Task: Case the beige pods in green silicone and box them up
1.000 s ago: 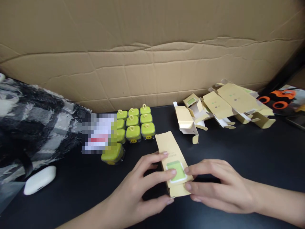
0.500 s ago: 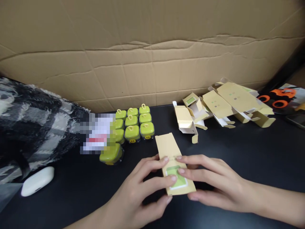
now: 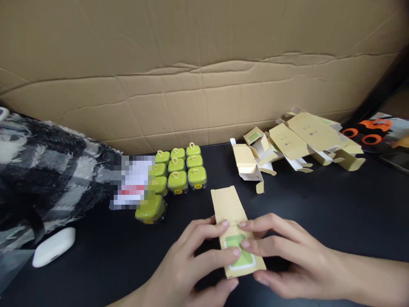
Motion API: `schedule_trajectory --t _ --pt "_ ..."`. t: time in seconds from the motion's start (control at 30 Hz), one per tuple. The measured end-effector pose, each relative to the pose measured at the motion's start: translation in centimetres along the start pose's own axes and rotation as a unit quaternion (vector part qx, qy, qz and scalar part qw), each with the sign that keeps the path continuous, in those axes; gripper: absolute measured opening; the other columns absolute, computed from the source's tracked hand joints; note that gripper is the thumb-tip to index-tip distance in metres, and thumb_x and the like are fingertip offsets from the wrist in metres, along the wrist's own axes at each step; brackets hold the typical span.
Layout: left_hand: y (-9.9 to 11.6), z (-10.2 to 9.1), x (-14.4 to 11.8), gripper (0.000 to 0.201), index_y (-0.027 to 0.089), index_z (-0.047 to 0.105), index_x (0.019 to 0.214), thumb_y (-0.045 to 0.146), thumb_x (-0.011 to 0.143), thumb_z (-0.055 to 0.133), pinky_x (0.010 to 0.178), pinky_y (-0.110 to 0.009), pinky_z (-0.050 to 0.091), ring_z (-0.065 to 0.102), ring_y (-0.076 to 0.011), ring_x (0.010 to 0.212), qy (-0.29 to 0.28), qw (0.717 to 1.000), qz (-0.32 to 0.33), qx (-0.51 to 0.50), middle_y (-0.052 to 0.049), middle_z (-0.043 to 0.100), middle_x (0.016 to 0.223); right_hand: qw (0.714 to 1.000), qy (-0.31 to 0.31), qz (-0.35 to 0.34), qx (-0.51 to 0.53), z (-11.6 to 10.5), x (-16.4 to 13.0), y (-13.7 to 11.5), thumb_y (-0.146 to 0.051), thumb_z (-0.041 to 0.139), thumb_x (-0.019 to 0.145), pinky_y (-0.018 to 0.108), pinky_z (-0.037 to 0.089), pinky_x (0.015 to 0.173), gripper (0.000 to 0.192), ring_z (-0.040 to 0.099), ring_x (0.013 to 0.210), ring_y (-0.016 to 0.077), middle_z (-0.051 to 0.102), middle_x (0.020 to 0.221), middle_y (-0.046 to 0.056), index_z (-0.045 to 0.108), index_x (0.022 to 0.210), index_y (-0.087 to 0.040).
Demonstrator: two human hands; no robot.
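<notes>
A flat tan carton [image 3: 231, 213] with a green square window lies on the black table [image 3: 319, 213], its length running away from me. My left hand [image 3: 194, 264] grips its left edge, fingertips on top and thumb at the near end. On the other side my right hand [image 3: 287, 260] holds the right edge, with two fingertips pressed on the top face beside the green window.
Several green square cases [image 3: 179, 168] with yellow loops stand in rows at the left centre. A pile of unfolded tan cartons [image 3: 294, 143] lies at the back right. A white earbud case [image 3: 53, 247] and plaid cloth [image 3: 41, 170] are left. A cardboard wall [image 3: 204, 68] stands behind.
The carton's near end flap has been folded shut. Both hands moved their fingers up onto the top face around the green window, and the carton slid slightly toward me.
</notes>
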State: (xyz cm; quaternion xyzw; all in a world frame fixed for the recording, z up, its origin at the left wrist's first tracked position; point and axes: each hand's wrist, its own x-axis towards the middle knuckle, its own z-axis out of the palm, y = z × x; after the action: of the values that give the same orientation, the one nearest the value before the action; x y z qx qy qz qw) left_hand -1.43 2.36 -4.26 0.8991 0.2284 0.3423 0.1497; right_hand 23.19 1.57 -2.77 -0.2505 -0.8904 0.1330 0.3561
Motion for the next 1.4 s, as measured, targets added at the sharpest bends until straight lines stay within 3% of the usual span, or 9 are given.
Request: schedule_trajectory --t 0.23,0.4,0.53,0.67,0.8,0.97,1.07,1.2,1.4 --pt "0.7 -0.5 0.5 0.029 0.025 0.057 0.114 0.022 0.086 0.059 0.097 -0.032 0.050 0.060 -0.0199 0.111 -0.010 1.000 -0.004 0.013 -0.008 0.060 0.117 0.997 -0.012 0.047 0.064 0.6 -0.7 0.5 -0.027 0.069 0.080 0.028 0.055 0.081 0.046 0.064 0.096 0.0194 0.052 0.117 0.011 0.047 0.121 -0.022" --pt "0.7 -0.4 0.4 0.022 0.019 0.055 0.110 0.021 0.088 0.055 0.106 -0.032 0.044 0.054 -0.0183 0.121 0.043 0.997 0.046 0.036 -0.011 0.059 0.118 0.970 0.059 0.160 0.171 1.3 -1.2 1.0 -0.052 0.069 0.077 0.031 0.053 0.075 0.078 0.055 0.084 0.0162 0.043 0.111 0.007 0.027 0.137 -0.026" --pt "0.7 -0.6 0.3 0.021 0.019 0.055 0.107 0.014 0.087 0.056 0.111 -0.037 0.039 0.042 -0.0190 0.133 0.017 0.993 0.084 0.076 -0.012 0.058 0.121 0.943 0.038 0.222 0.246 1.2 -0.8 1.3 -0.058 0.057 0.085 0.030 0.052 0.075 0.071 0.057 0.091 0.0172 0.047 0.122 0.010 0.022 0.140 -0.029" --pt "1.2 -0.9 0.7 0.022 0.016 0.055 0.109 0.010 0.088 0.053 0.113 -0.037 0.036 0.043 -0.0187 0.133 -0.027 0.991 0.103 0.082 -0.012 0.061 0.122 0.938 -0.030 0.214 0.271 1.2 -0.7 1.3 -0.047 0.058 0.089 0.034 0.051 0.083 0.057 0.060 0.100 0.0203 0.063 0.108 0.006 0.032 0.135 -0.026" --pt "1.6 -0.8 0.7 0.032 0.018 0.049 0.115 0.008 0.086 0.054 0.114 -0.042 0.033 0.039 -0.0219 0.136 -0.012 0.988 0.106 0.109 -0.011 0.058 0.124 0.956 0.017 0.206 0.208 0.3 -0.4 1.2 -0.038 0.064 0.084 0.036 0.054 0.084 0.058 0.063 0.104 0.0243 0.062 0.118 0.011 0.036 0.132 -0.022" --pt "1.1 -0.3 -0.2 0.050 0.019 0.039 0.127 0.015 0.082 0.058 0.107 -0.032 0.043 0.040 -0.0217 0.133 0.021 0.997 0.031 0.073 -0.015 0.036 0.140 0.977 0.123 0.167 0.046 -3.9 5.1 3.8 -0.035 0.069 0.077 0.041 0.052 0.089 0.057 0.061 0.105 0.0276 0.060 0.116 0.010 0.042 0.126 -0.022" --pt "0.7 0.0 -0.5 0.054 0.019 0.038 0.129 0.012 0.079 0.057 0.103 -0.031 0.047 0.043 -0.0230 0.130 -0.006 0.998 -0.001 0.065 -0.015 0.035 0.140 0.980 0.100 0.173 0.018 -5.6 10.2 7.2 -0.032 0.076 0.072 0.044 0.048 0.093 0.060 0.057 0.110 0.0281 0.059 0.117 0.009 0.046 0.122 -0.019" --pt "0.5 0.4 -0.5 0.051 0.021 0.044 0.123 0.009 0.076 0.057 0.100 -0.034 0.050 0.047 -0.0250 0.126 -0.038 0.998 -0.013 0.056 -0.014 0.034 0.139 0.977 0.010 0.212 0.016 -4.7 14.8 12.0 -0.029 0.060 0.091 0.040 0.054 0.078 0.029 0.063 0.092 0.0202 0.061 0.111 0.007 0.056 0.116 -0.016" --pt "0.2 0.4 -0.8 0.051 0.023 0.045 0.121 0.008 0.074 0.058 0.098 -0.036 0.052 0.052 -0.0261 0.121 -0.043 0.998 -0.019 0.043 -0.014 0.032 0.139 0.973 -0.051 0.226 0.008 -2.2 16.3 15.9 -0.030 0.057 0.093 0.040 0.055 0.078 0.030 0.063 0.094 0.0203 0.060 0.116 0.008 0.055 0.119 -0.016"
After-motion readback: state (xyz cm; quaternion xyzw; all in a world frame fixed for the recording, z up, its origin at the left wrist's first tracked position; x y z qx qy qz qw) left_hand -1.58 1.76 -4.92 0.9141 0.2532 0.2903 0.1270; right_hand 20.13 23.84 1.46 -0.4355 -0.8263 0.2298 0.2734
